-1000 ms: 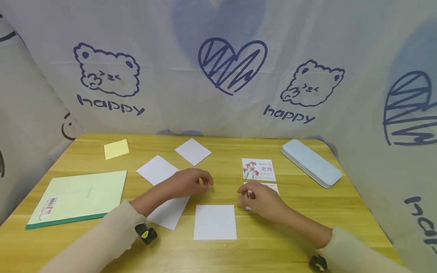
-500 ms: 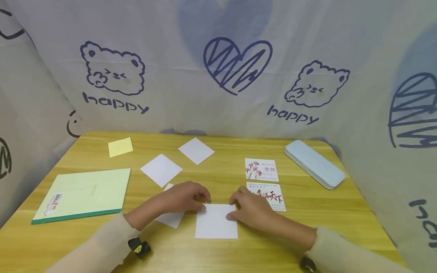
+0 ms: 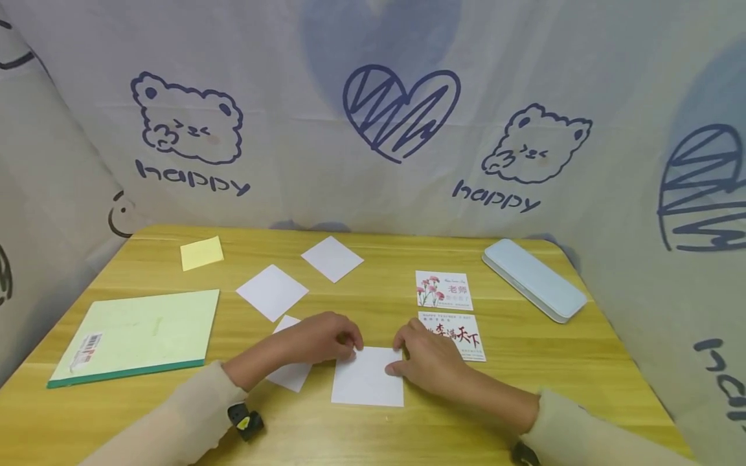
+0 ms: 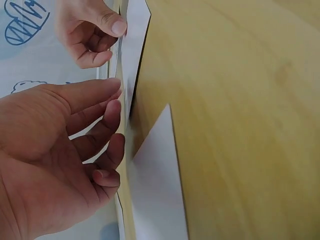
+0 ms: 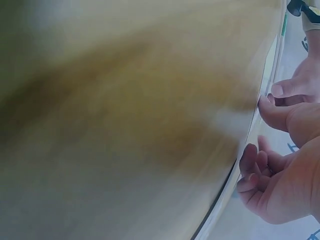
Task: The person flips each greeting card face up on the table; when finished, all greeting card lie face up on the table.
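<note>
A white square of paper (image 3: pixel 368 382) lies flat near the front middle of the table. My left hand (image 3: pixel 327 338) is at its upper left corner, thumb and forefinger tips right at the edge. In the left wrist view the fingers of my left hand (image 4: pixel 65 150) are loosely bent and spaced apart. My right hand (image 3: pixel 428 356) rests at the upper right corner, its thumb on the right edge and its forefinger beyond the top edge. A printed card with red characters (image 3: pixel 466 336) lies partly behind the right hand. Another white square (image 3: pixel 291 375) is partly covered by the left hand.
Two more white squares (image 3: pixel 272 292) lie turned cornerwise behind the left hand. A flower card (image 3: pixel 444 290) and a pale blue case (image 3: pixel 533 279) are at the back right. On the left are a light green notebook (image 3: pixel 136 333) and a yellow note (image 3: pixel 201 253).
Both hands have come down from above the table to the front white square, the right hand moving in from the printed card. Over the last half second the square has shifted very slightly.
</note>
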Motion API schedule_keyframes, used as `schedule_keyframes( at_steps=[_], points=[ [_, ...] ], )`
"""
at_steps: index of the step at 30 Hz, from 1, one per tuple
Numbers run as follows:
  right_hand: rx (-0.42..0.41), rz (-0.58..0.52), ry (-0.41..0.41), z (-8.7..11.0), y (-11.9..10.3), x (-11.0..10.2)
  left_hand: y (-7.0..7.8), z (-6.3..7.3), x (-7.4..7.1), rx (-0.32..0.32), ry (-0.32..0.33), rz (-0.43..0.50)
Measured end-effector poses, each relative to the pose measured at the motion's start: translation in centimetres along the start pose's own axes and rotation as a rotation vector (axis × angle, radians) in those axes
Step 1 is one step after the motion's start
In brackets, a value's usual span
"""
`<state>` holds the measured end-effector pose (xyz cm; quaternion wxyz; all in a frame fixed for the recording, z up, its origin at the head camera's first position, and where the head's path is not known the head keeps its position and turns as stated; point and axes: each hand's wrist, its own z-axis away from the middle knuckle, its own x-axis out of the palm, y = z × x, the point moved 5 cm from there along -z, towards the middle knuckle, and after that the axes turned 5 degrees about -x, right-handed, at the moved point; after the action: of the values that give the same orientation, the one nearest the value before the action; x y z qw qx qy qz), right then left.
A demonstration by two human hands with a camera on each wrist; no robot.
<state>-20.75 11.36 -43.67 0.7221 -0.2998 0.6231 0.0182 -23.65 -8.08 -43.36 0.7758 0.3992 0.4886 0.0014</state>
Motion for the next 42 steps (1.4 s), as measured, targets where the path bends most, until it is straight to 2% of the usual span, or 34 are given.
schedule_keyframes(
  at_steps=[5, 13, 22, 42],
  points=[
    [-0.009, 0.006, -0.002, 0.0, 0.1, 0.1, 0.1, -0.1, 0.1, -0.023, -0.003, 0.005],
    [-0.011, 0.010, 0.003, 0.0, 0.2, -0.1, 0.6, 0.0, 0.0, -0.020, 0.006, -0.006],
    [-0.058, 0.049, 0.035, -0.1, 0.0, -0.1, 0.6, -0.5, 0.4, 0.002, -0.036, 0.011],
    [-0.137, 0.184, 0.073, 0.3, -0.6, -0.3, 1.8, -1.2, 1.1, -0.002, -0.001, -0.015]
  ],
)
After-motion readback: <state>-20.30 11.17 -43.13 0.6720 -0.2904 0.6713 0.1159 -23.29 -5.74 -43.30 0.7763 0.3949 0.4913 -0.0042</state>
